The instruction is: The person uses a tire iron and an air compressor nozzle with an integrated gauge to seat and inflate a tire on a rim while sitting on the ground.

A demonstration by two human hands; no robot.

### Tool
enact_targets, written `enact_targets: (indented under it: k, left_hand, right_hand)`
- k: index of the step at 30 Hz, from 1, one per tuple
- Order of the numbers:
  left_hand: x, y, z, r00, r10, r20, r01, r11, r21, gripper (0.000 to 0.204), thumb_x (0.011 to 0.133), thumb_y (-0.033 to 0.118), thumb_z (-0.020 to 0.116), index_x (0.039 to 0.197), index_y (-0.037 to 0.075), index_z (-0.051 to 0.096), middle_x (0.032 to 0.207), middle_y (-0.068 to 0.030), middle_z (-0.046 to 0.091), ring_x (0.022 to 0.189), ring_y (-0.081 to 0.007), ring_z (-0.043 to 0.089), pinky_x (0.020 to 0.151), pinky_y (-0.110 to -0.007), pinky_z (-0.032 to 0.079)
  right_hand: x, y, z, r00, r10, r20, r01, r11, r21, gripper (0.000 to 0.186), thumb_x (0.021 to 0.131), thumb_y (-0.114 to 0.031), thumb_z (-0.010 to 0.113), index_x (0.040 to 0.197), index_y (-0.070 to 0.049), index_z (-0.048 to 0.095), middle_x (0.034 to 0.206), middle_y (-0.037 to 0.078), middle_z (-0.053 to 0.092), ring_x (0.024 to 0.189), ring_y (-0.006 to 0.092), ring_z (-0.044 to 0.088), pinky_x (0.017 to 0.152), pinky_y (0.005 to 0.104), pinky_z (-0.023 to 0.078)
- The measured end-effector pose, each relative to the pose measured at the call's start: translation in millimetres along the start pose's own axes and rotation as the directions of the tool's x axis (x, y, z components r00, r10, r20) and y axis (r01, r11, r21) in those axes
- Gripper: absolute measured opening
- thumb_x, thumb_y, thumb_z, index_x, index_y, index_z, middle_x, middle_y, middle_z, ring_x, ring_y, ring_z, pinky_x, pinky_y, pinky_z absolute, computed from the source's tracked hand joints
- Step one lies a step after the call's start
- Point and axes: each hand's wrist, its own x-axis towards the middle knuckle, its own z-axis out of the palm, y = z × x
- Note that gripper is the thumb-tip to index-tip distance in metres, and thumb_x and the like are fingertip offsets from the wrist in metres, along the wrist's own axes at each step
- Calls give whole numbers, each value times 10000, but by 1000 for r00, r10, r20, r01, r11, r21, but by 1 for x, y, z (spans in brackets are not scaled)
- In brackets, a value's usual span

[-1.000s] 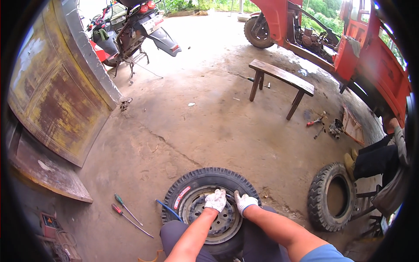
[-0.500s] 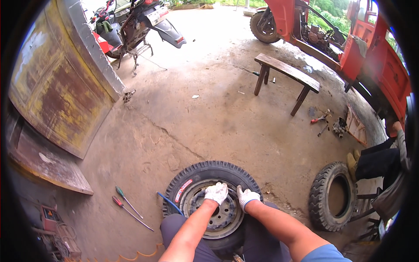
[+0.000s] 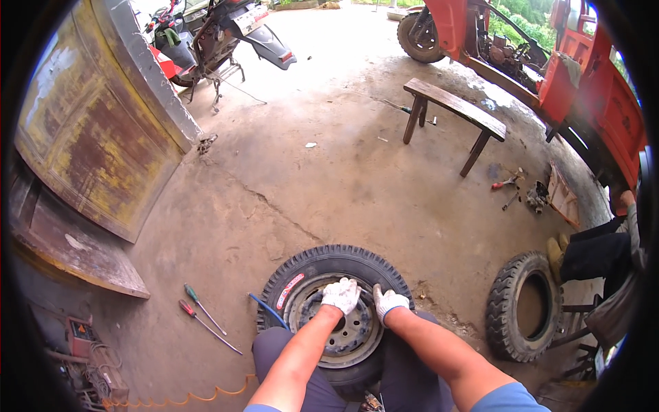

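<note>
A black tyre [image 3: 302, 264] on a grey steel wheel rim [image 3: 297, 312] lies flat between my knees. My left hand [image 3: 341, 295], in a white knit glove, is closed over the far part of the rim; what its fingers grip is hidden. Just to its right, my right hand [image 3: 389, 303], gloved too, has its fingers curled at the rim's right edge, the thumb pointing up along the sidewall. Anything inside that grip cannot be made out. A blue hose-like piece [image 3: 268, 310] crosses the tyre's left side.
Two screwdrivers, one green-handled [image 3: 192, 295] and one red-handled [image 3: 189, 309], lie at left. A loose tyre [image 3: 504, 309] leans at right beside a seated person [image 3: 594, 250]. Farther off are a wooden bench [image 3: 453, 106], a red three-wheeler [image 3: 508, 79] and a motorcycle [image 3: 226, 34].
The view has shifted slightly, so the tyre sits a little higher in the picture. My hands stay at the rim, with the left wrist turned slightly.
</note>
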Motion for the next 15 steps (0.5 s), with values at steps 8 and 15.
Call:
enact_targets:
  k: [8, 15]
  left_hand:
    - [0, -1, 2, 995, 92, 26, -92, 996, -20, 345, 1040, 254, 393, 1149, 83, 671, 1157, -209, 674, 973, -381, 714, 857, -518, 548]
    - [10, 4, 0, 1000, 21, 16, -21, 1000, 6, 458, 1023, 477, 476, 1066, 83, 704, 1055, -197, 714, 939, -377, 726, 841, -502, 576]
  right_hand:
    - [4, 4, 7, 1000, -17, -8, 17, 1000, -14, 742, 1015, -222, 512, 1650, -92, 151, 1409, 302, 558, 1241, 430, 625, 1016, 500, 523]
    - [5, 6, 7, 998, -3, -67, 4, 1000, 17, 580, 1070, -234, 367, 1634, -164, 249, 1401, 261, 584, 1221, 418, 640, 992, 514, 537]
